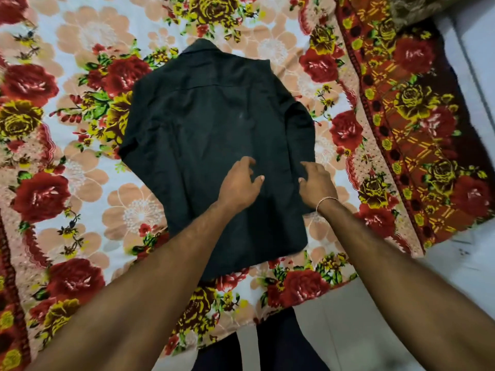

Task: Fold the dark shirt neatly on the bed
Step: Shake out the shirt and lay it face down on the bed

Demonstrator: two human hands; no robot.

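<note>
A bed (88, 183) fills nearly the whole view, covered by a floral sheet of red roses, yellow blooms and peach flowers on white, with a darker patterned border running down its right side. Beyond that border, at the right edge, a pale strip of floor or wall shows.

The dark shirt (214, 145) lies spread flat in the middle of the bed, back side up, collar pointing away from the person and hem toward them. Its long axis runs almost straight away from the body, tilted a little, so the hem sits nearest and the collar farthest. Both sides look already turned in, giving it a narrowed, roughly rectangular outline.

Two bare forearms reach in from the bottom corners and meet over the lower half of the shirt. The left hand (241, 183) rests near the cloth's centre line, fingers loosely curled and gripping nothing clearly. The right hand (316, 184), a thin bangle (325, 201) at its wrist, lies at the shirt's right edge, fingers relaxed on the fabric; whether it pinches the edge I cannot tell.

Both hands are about equally near the hem, so the next fold likely carries hem toward collar.
</note>
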